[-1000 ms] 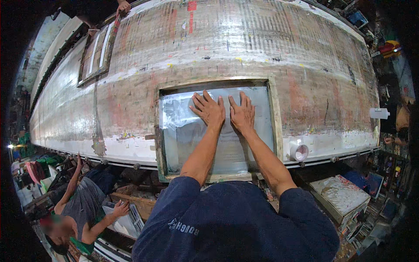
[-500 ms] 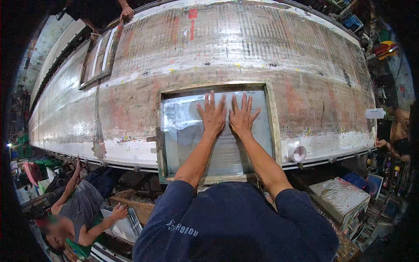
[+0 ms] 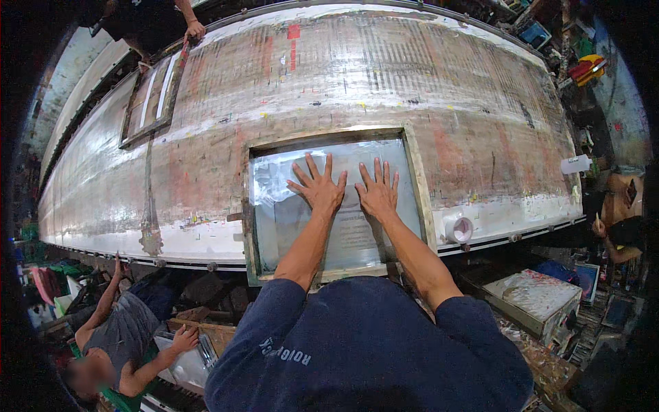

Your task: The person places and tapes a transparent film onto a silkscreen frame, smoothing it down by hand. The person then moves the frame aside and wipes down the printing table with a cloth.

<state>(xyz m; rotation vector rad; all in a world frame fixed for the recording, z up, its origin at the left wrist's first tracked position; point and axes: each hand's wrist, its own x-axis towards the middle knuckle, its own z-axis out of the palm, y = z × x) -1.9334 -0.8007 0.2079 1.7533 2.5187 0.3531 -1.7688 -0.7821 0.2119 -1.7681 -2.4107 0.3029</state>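
Both my hands lie palm down on a glossy translucent sheet inside a rectangular framed screen, which rests on the long table in front of me. My left hand is left of centre, fingers spread wide. Beside it, my right hand also has its fingers stretched apart, holding nothing. Faint printed lines show through the sheet below my right hand; what lies under my palms is hidden.
The stained table bears a white roll, a pale cylinder and another framed screen, gripped by a person at top left. Another person is at lower left; someone's arm shows at right; a box stands lower right.
My hands have shifted over the sheet, most recently slightly toward me within the frame, and my left fingers are spread wider. The co-worker's hand at the right has moved.
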